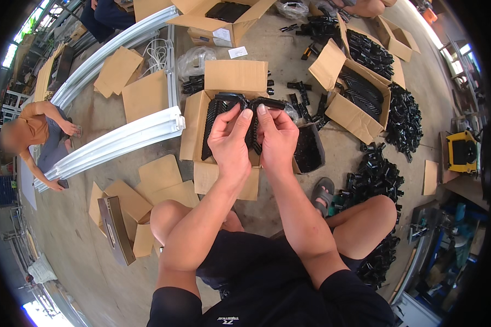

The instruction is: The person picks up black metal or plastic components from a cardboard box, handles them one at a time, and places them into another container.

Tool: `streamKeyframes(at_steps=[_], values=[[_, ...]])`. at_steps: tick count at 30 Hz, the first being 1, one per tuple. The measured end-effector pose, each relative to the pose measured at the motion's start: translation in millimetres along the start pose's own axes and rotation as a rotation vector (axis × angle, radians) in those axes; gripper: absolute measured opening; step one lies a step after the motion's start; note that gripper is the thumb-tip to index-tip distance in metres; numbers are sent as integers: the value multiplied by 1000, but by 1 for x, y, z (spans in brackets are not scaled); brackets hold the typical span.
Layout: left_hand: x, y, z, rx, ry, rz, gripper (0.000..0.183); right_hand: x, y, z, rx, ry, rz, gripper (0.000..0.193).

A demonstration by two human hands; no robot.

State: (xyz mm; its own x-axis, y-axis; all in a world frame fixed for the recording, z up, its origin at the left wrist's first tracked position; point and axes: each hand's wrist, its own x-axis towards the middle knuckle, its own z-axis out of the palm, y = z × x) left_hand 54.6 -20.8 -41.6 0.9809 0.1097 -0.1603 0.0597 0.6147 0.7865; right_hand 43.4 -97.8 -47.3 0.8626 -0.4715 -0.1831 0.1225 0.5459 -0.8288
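Concrete floor [114, 218] across frame. Black part [273, 102] at upper centre, over open box [237, 77]; one piece or two, cannot tell. Left hand [230, 139] and right hand [279, 139] pinch it between thumbs and curled fingers, thumb tips close together. Dark bin [312, 168] just right of box. Black heap [372, 174] right of centre. White rails [120, 140], seated person [37, 111] at left.

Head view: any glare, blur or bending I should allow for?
Head view: long white profiles bow toward the left rim; lower-left bright patch is blown out; co-worker's head is blurred; black part between left hand and right hand carries glossy highlights.
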Motion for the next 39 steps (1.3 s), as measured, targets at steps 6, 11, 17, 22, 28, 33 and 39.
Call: streamKeyframes(at_steps=[6, 11, 17, 22, 28, 33, 39], values=[[-1, 2, 1, -15, -6, 8, 24, -1, 0, 3, 35, -2, 8, 12], [0, 0, 4, 9, 1, 32, 24, -3, -6, 6, 101, -17, 1, 11], [2, 5, 0, 47, 2, 77, 23, 1, 1, 11, 46, -30, -8, 8], [-1, 8, 3, 35, 11, 64, 25, 16, 10, -14, -15, -168, 72, 13], [-10, 26, 0, 17, -5, -54, 25, 129, 27, -94, -601, -63, -26, 30], [-6, 28, -6, -166, -138, -240, 49, 248, 83, -245, -1748, -61, 36, 32], [7, 20, -10, -299, -321, -355, 73, 277, 132, -281, -1988, -208, 203, 34]])
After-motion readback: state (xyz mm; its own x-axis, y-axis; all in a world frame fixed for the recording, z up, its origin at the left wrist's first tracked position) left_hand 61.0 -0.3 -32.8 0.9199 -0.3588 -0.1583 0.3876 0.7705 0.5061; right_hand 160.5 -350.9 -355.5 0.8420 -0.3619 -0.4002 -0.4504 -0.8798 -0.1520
